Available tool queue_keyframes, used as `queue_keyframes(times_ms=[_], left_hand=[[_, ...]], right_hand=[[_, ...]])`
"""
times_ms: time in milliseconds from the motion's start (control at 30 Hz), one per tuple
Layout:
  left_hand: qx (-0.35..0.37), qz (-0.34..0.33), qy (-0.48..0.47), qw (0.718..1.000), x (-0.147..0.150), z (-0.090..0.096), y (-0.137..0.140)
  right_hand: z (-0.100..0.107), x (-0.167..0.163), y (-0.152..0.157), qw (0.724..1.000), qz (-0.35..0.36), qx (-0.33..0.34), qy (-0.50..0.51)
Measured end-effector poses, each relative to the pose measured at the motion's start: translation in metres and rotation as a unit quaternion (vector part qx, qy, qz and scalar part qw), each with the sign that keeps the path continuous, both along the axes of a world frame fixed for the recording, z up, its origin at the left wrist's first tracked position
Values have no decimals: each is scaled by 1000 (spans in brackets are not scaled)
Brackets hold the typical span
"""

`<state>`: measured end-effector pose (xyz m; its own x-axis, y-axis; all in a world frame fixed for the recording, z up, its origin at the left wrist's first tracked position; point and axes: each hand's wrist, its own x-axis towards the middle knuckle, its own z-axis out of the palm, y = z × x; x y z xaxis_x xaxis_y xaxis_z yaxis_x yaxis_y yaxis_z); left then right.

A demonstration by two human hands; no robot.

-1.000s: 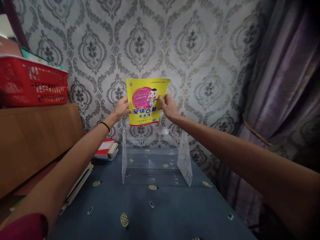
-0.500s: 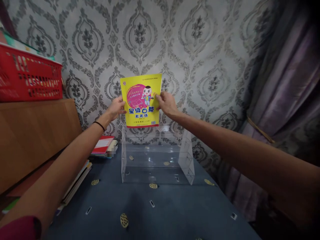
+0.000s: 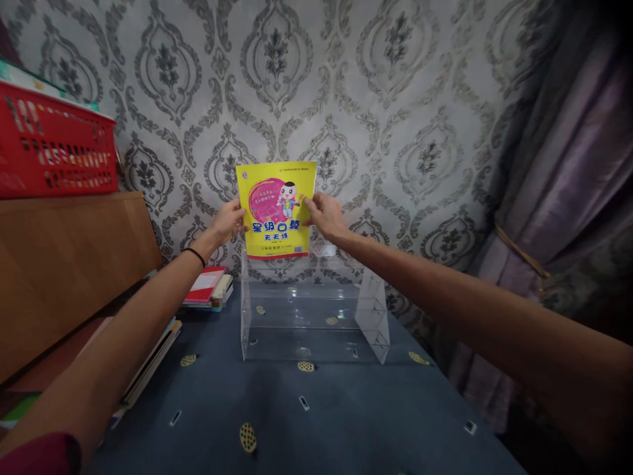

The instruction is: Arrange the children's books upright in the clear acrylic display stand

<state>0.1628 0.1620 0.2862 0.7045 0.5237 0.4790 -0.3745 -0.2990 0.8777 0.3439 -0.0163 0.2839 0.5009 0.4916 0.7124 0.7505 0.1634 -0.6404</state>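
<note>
red-topped books (image 3: 204, 286) lie near the back left corner of the table (image 3: 277, 415); the left hand (image 3: 229, 221), fingers closed, pinches the left edge of a yellow workbook (image 3: 275, 211), upright above a clear rack (image 3: 316, 328); the right hand (image 3: 327, 216) pinches the workbook's right edge.

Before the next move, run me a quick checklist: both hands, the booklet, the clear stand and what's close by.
1. Left hand gripping the yellow booklet at its left edge: ok.
2. Right hand gripping its right edge, thumb on the front: ok.
3. Booklet upright, cover facing the camera: ok.
4. Clear stand upright on the blue tablecloth: ok.
5. Booklet's lower edge touching the stand: cannot tell; it overlaps the stand's upper part in this view.
6. Red basket apart from both hands, on the wooden cabinet: ok.
</note>
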Motion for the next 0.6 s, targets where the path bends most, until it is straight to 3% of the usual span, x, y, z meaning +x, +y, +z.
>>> queue_keyframes(times_ms=[333, 600], left_hand=[[3, -13, 26, 1000, 1, -17, 8], [90, -66, 64, 992, 2, -29, 25]], right_hand=[[-19, 14, 7, 998, 23, -29, 56], [-34, 31, 4, 985, 63, -146, 61]])
